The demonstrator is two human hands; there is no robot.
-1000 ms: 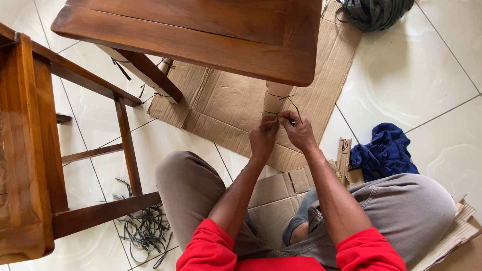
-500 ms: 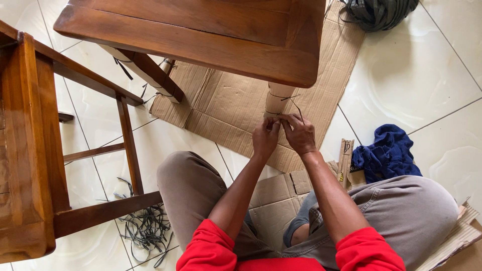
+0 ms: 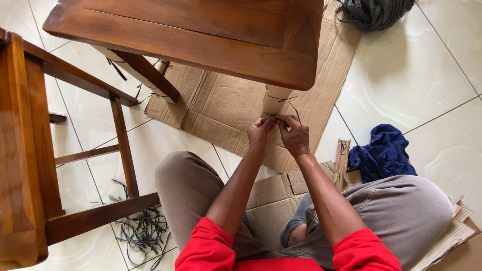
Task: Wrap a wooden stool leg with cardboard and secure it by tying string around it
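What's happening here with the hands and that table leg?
A person sits on the floor with both hands at a cardboard-wrapped table leg. The left hand and right hand pinch a thin dark strap tied around the wrapping, fingers close together at the lower tie. A second tie sits higher on the leg. Flattened cardboard lies under the table, loose strap offcuts by the left knee, a blue cloth to the right.

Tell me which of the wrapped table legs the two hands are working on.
The near leg, under the tabletop's right corner. The left hand and right hand pinch a dark strap at it; the other wrapped leg, farther left, is untouched.
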